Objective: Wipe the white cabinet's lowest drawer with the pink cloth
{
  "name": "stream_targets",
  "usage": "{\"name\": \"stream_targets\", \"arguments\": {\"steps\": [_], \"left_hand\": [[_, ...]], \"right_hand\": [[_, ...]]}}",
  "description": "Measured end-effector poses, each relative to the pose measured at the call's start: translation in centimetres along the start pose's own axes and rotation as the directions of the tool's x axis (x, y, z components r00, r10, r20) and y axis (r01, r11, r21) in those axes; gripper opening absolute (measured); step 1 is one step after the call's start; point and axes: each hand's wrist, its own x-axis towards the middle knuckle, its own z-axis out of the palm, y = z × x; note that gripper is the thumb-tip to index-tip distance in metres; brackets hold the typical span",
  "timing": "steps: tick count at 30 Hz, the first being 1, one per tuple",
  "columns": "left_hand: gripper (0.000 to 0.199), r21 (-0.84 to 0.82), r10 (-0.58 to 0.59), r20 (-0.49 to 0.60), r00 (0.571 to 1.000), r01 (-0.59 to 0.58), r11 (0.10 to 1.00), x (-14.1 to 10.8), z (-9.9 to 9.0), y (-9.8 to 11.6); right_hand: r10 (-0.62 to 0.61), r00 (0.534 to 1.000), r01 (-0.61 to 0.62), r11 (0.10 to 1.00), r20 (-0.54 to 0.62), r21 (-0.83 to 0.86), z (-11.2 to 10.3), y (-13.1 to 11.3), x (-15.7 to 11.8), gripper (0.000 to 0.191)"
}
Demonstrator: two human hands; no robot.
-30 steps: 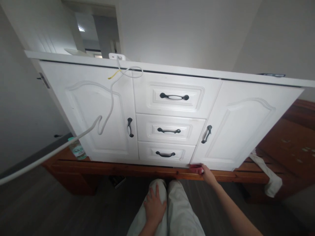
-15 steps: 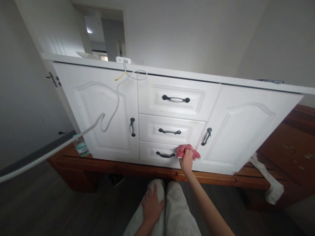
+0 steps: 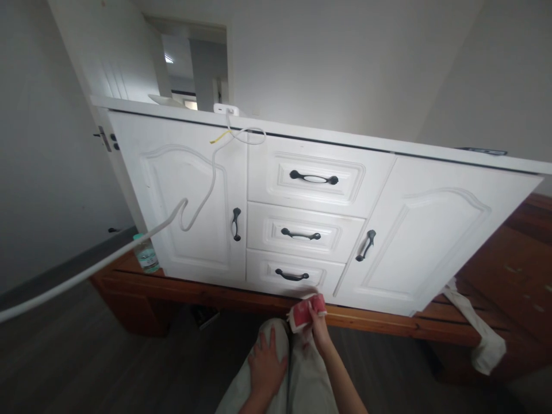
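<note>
Below the bottom drawer (image 3: 290,275) of the white cabinet (image 3: 414,230), the right hand (image 3: 318,330) is clenched around a pink cloth (image 3: 305,309). The cloth sits just in front of the wooden surface (image 3: 379,322) that carries the cabinet, near the lower edge of the drawer front, and one corner hangs down toward the knee. The left hand (image 3: 267,363) lies flat and released, fingers spread, on the left knee of the light trousers (image 3: 304,385). A white cable (image 3: 190,213) runs from a white box (image 3: 225,108) on the cabinet top down across the left door (image 3: 190,201) and off to the left. A plastic bottle (image 3: 146,257) stands on the wooden surface beside the cabinet's left end. A white rag (image 3: 478,330) hangs at the right.
</note>
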Motion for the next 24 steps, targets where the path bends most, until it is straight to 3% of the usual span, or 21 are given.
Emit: {"name": "stream_targets", "arguments": {"steps": [2, 5, 8, 12, 15, 18, 21, 24], "left_hand": [[0.081, -0.018, 0.001, 0.009, 1.0, -0.001, 1.0, 0.0, 0.3, -0.2], [0.08, -0.037, 0.011, 0.001, 1.0, -0.011, 0.999, 0.1, 0.4, -0.6], [0.072, -0.012, 0.029, -0.025, 0.999, -0.03, 0.999, 0.3, 0.2, -0.8], [0.072, -0.021, 0.032, -0.025, 0.999, -0.033, 0.999, 0.7, 0.5, -1.5], [0.062, -0.206, 0.04, -0.069, 0.997, -0.054, 0.977, 1.3, 1.5, -2.7], [0.056, -0.457, 0.015, -0.281, 0.959, -0.148, 0.877, 2.0, 1.2, -3.3], [0.05, -0.52, 0.046, -0.507, 0.861, -0.348, 0.78, 3.0, -2.9, -1.5], [0.041, -0.429, 0.17, -0.618, 0.767, -0.511, 0.745, 5.1, -10.1, 2.6]], "right_hand": [[0.152, 0.988, -0.141, 0.949, -0.018, 0.282, 0.4, 0.6, -3.1, 0.057], [0.383, 0.923, -0.325, 0.732, 0.033, 0.599, -0.2, 2.7, -7.8, 0.056], [0.45, 0.889, -0.394, 0.656, 0.085, 0.644, -0.9, 4.8, -10.7, 0.052], [0.442, 0.89, -0.397, 0.63, 0.112, 0.668, -0.8, 5.3, -10.7, 0.05], [0.425, 0.887, -0.424, 0.603, 0.178, 0.675, -0.6, 4.8, -10.0, 0.051], [0.406, 0.88, -0.455, 0.574, 0.247, 0.68, -0.6, 4.5, -10.0, 0.051], [0.395, 0.862, -0.498, 0.54, 0.318, 0.679, -0.6, 4.4, -10.1, 0.055], [0.395, 0.866, -0.488, 0.531, 0.308, 0.692, -0.5, 4.2, -10.0, 0.053]]}}
